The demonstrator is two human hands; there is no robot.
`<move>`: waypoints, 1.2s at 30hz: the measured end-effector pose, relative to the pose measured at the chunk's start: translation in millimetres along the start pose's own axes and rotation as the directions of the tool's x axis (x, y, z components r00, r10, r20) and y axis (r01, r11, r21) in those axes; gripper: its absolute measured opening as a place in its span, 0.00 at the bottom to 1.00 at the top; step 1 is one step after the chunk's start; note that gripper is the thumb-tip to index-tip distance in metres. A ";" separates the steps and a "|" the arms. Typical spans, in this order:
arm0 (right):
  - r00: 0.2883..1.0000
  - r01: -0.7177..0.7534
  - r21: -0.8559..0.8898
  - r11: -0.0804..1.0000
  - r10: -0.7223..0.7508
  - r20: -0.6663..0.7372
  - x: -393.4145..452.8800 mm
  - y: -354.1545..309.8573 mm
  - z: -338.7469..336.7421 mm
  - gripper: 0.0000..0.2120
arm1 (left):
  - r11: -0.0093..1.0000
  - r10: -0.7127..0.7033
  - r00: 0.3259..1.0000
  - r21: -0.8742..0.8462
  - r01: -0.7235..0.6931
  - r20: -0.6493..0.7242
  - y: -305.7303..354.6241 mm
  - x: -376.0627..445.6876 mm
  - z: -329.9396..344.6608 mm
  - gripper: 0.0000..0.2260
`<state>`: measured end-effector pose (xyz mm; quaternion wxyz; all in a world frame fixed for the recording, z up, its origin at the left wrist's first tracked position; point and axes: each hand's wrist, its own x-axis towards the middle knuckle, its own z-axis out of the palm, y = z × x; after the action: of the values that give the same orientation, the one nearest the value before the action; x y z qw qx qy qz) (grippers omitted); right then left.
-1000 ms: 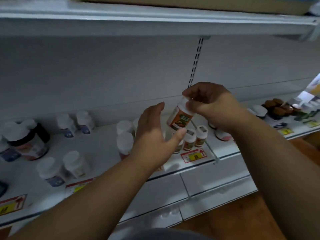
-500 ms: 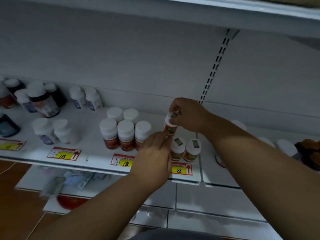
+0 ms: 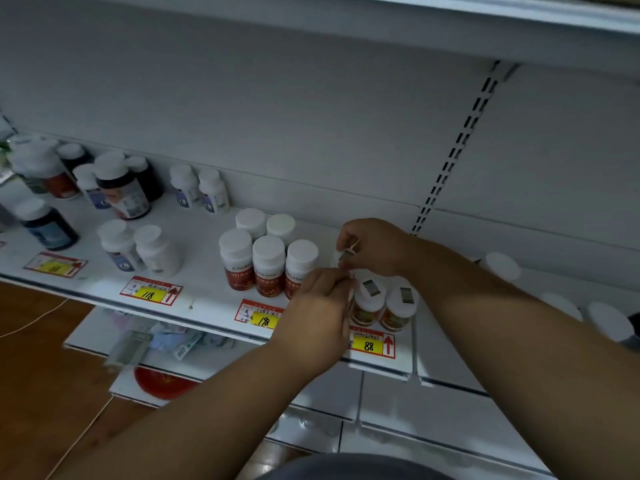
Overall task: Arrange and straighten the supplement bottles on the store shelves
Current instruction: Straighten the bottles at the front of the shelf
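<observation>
Head view, right of centre: a small bottle [image 3: 343, 256], mostly hidden, is pinched at its white cap by the right hand [image 3: 375, 245], fingers curled. Its axis cannot be told. Left hand [image 3: 317, 313] touches it below, grip unclear. Two matching bottles [image 3: 382, 306] stand upright on the shelf [image 3: 204, 299] just below.

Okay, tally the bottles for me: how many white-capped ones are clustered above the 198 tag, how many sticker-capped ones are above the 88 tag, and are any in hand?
Clustered bottles above the 198 tag: 5
Standing sticker-capped bottles above the 88 tag: 2
Held bottle, sticker-capped, in the right hand: 1
Total: 8
</observation>
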<state>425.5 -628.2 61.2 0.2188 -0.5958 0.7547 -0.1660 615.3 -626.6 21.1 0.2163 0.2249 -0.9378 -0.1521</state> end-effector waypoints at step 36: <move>0.927 -0.285 -0.192 0.939 0.219 -0.304 236.2 -209.7 90.5 0.20 | 0.988 -0.042 0.996 -0.151 0.030 -0.080 -291.3 -4.8 -173.0 0.16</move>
<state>600.8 -906.0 60.3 0.0588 -0.4855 0.8627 -0.1289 804.9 -905.2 56.8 0.2685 0.2309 -0.9098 -0.2164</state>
